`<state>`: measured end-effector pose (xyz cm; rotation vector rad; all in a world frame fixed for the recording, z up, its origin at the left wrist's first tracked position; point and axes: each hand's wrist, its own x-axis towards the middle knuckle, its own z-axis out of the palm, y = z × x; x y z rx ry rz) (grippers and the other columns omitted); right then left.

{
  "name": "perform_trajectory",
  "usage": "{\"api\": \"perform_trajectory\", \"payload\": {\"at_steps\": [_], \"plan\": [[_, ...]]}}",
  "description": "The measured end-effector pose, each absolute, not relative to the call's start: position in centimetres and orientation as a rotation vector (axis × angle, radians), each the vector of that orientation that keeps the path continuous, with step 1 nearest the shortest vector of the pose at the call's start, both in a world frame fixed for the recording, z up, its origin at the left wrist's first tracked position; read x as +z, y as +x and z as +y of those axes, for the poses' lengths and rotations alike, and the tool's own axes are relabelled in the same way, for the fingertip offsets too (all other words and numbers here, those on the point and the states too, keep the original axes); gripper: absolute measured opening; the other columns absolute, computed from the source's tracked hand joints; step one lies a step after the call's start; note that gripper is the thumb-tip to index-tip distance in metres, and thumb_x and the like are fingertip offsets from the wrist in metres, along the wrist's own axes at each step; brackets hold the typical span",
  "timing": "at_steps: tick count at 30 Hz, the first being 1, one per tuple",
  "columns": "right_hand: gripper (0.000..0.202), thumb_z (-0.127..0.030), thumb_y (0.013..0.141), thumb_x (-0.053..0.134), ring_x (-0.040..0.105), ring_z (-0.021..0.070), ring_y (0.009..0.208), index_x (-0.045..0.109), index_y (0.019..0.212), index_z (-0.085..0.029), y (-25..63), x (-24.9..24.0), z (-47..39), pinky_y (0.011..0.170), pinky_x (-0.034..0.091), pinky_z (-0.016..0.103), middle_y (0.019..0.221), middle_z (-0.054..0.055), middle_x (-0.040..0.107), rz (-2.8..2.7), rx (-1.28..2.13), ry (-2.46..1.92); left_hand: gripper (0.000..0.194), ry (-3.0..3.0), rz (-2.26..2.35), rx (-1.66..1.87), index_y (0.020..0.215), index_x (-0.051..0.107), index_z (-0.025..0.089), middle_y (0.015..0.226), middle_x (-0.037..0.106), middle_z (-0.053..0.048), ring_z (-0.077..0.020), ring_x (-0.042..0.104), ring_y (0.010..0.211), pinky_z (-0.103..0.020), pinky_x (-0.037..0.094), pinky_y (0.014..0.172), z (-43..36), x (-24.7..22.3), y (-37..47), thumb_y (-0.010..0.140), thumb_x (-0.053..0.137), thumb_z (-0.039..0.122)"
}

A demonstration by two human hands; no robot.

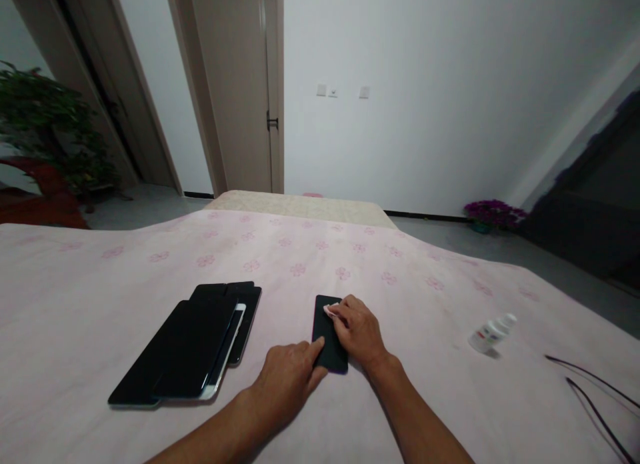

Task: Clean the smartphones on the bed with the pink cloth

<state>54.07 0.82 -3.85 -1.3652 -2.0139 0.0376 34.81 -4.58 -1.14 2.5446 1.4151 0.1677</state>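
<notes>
One pinch grip is formed by the right hand: thumb and fingers are closed on a small, crumpled, whitish-pink piece of cloth or tissue, positioned against the upper face of a black, rectangular, slab-shaped phone. The left hand contacts the phone at its lower left edge; two digits are parted there, one resting on the face. Whether any fingertip reaches beneath the edge cannot be told.

The phone lies flat on a pale pink, flower-printed tablecloth, long side pointing away from the person. To its left, well apart from it, sits an overlapping stack of flat, glossy, black-faced devices, one with a white and silver edge. To the right, well apart from the right hand, stands a small, white, capped plastic bottle with a printed label. Farther right, two thin black cable sections extend past the frame edge.
</notes>
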Motion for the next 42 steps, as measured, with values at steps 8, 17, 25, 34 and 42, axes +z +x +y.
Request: {"api": "perform_trajectory", "payload": {"at_steps": [8, 17, 25, 34, 42], "plan": [[0.022, -0.011, 0.086, 0.057, 0.058, 0.0162, 0.078, 0.074, 0.091, -0.023, 54.5, -3.6, 0.4, 0.071, 0.044, 0.027, 0.082, 0.003, 0.06, -2.081, 0.139, -1.301, 0.042, 2.532, 1.414, 0.18, 0.135, 0.053, 0.023, 0.106, 0.074, -0.007, -0.0274, 0.071, 0.094, -0.038, 0.054, 0.08, -4.5, -1.3, 34.8, 0.096, 0.055, 0.036], [0.019, -0.014, 0.089, 0.057, 0.057, 0.0169, 0.08, 0.074, 0.092, -0.022, 53.5, -3.5, 0.5, 0.073, 0.044, 0.027, 0.084, 0.004, 0.061, -2.085, 0.083, -1.298, 0.04, 2.534, 1.403, 0.192, 0.133, 0.055, 0.022, 0.107, 0.074, -0.007, -0.0273, 0.072, 0.094, -0.038, 0.055, 0.079, -4.5, -1.4, 34.7, 0.095, 0.056, 0.036], [0.019, -0.016, 0.091, 0.055, 0.057, 0.0175, 0.079, 0.074, 0.092, -0.022, 54.2, -3.7, 1.2, 0.072, 0.043, 0.028, 0.081, 0.004, 0.059, -2.042, 0.012, -1.412, 0.04, 2.54, 1.391, 0.199, 0.132, 0.055, 0.022, 0.107, 0.074, -0.007, -0.027, 0.071, 0.094, -0.038, 0.055, 0.08, -4.4, -1.5, 34.7, 0.094, 0.058, 0.035], [0.016, -0.02, 0.093, 0.059, 0.057, 0.018, 0.089, 0.073, 0.098, -0.026, 52.3, -3.2, 1.4, 0.079, 0.044, 0.028, 0.092, 0.003, 0.062, -2.107, 0.055, -1.392, 0.03, 2.58, 1.39, 0.191, 0.124, 0.06, 0.025, 0.103, 0.074, -0.005, -0.0244, 0.071, 0.092, -0.036, 0.055, 0.08, -4.4, -2.0, 35.1, 0.095, 0.059, 0.032], [0.018, -0.019, 0.093, 0.058, 0.057, 0.0197, 0.086, 0.075, 0.097, -0.024, 53.9, -3.2, 2.6, 0.075, 0.043, 0.03, 0.088, 0.005, 0.062, -2.014, -0.044, -1.577, 0.035, 2.595, 1.386, 0.196, 0.129, 0.058, 0.025, 0.104, 0.071, -0.006, -0.024, 0.07, 0.092, -0.036, 0.055, 0.079, -4.5, -2.1, 35.0, 0.095, 0.057, 0.033]]}}
